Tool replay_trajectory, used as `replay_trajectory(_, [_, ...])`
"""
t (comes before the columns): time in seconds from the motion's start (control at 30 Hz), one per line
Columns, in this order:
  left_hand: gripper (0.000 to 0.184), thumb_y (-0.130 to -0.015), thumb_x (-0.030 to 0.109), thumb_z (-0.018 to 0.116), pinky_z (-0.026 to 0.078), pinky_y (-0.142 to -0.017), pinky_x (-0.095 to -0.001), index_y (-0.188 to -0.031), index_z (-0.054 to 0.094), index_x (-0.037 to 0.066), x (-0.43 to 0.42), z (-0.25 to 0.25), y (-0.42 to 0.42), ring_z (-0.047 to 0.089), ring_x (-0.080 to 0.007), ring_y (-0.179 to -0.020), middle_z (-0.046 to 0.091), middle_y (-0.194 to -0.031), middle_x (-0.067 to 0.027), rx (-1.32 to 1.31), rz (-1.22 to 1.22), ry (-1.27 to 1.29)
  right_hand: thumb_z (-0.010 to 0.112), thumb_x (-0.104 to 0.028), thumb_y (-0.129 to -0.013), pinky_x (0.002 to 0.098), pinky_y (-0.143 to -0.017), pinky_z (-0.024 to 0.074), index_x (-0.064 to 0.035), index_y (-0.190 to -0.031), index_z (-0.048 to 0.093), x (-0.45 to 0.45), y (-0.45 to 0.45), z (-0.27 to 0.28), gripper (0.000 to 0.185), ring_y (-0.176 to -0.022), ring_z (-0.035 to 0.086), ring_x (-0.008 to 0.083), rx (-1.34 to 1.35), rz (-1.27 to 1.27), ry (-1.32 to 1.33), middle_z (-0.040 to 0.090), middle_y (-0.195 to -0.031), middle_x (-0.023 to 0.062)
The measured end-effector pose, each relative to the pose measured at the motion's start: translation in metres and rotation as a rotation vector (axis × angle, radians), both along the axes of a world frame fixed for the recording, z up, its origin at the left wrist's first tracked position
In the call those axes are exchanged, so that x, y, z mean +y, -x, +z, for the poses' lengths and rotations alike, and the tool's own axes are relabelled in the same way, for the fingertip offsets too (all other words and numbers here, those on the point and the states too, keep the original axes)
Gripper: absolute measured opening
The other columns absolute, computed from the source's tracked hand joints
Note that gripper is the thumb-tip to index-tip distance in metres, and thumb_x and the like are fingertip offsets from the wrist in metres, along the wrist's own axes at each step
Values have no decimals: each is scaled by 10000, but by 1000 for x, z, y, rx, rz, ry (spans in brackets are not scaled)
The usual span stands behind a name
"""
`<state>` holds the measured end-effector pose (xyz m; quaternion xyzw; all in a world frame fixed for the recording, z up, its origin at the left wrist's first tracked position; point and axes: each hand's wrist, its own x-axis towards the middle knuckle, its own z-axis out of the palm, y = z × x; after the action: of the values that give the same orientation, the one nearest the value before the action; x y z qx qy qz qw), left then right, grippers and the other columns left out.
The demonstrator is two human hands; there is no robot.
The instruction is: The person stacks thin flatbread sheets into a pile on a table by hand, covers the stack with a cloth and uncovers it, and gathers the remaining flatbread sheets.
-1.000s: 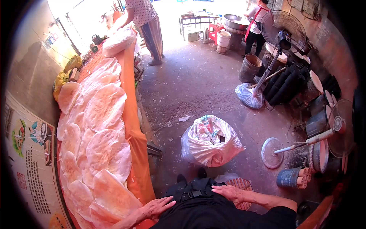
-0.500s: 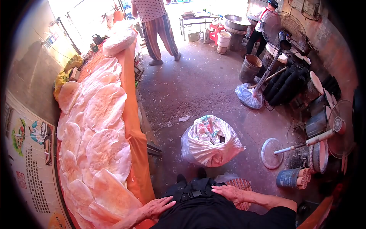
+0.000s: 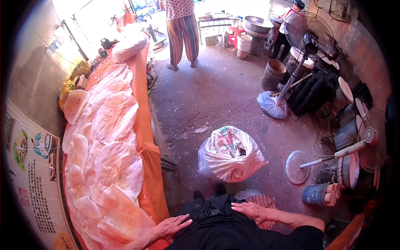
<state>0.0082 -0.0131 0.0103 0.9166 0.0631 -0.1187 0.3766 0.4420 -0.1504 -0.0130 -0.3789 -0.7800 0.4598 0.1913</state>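
Observation:
My left hand (image 3: 173, 225) rests flat on my dark clothing with its fingers stretched out, holding nothing. On the other side of the black buckle (image 3: 213, 212), my right hand (image 3: 250, 210) also lies on my lap, fingers extended and nothing in them. Close to the left forearm are large thin round flatbreads (image 3: 118, 162), overlapping in a long layer on a table with an orange cover (image 3: 150, 166). A stuffed white sack (image 3: 235, 166) stands on the floor beyond my feet. A striped round seat or basket (image 3: 261, 202) shows partly behind my right hand.
A standing fan (image 3: 309, 41) and a second fan (image 3: 368, 135) with a round base are at the right. Nearby stand a metal bucket (image 3: 274, 73) and a blue bucket of cylinders (image 3: 315, 194). Two people are at the back, one in striped trousers (image 3: 182, 39).
The person in striped trousers has shifted to the right and now stands with feet at a different spot. The person at the back right has moved slightly. My hands have stayed in place.

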Motion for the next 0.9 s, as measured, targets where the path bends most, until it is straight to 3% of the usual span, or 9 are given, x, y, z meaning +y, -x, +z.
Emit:
replay_trajectory(0.2, [1281,-513,387,851,372,-1134,-446,-1559,186,62,-1,0,0,370,-430,-1401,276,-1548,-298,19,-10,-22,770,-452,-694,484,-1022,400,-44,-1548,273,0,0,-1,1069,-1274,482,404,3,-4,-12,311,-1566,239])
replay_trajectory(0.3, [1261,-531,395,837,370,-1137,-445,-1559,187,63,-2,0,0,371,-431,-1400,281,-1545,-298,13,-2,-20,751,-515,-726,478,-1032,397,-37,-1533,285,1,-1,1,1047,-1300,465,397,-11,10,0,292,-1579,232])
replay_trajectory(0.9, [1215,-575,404,806,378,-1124,-464,-1563,183,71,-6,-7,1,368,-442,-1399,278,-1543,-307,3,23,8,755,-551,-700,490,-1031,388,-52,-1545,269,1,-4,2,1096,-1319,448,392,-5,16,29,270,-1593,219])
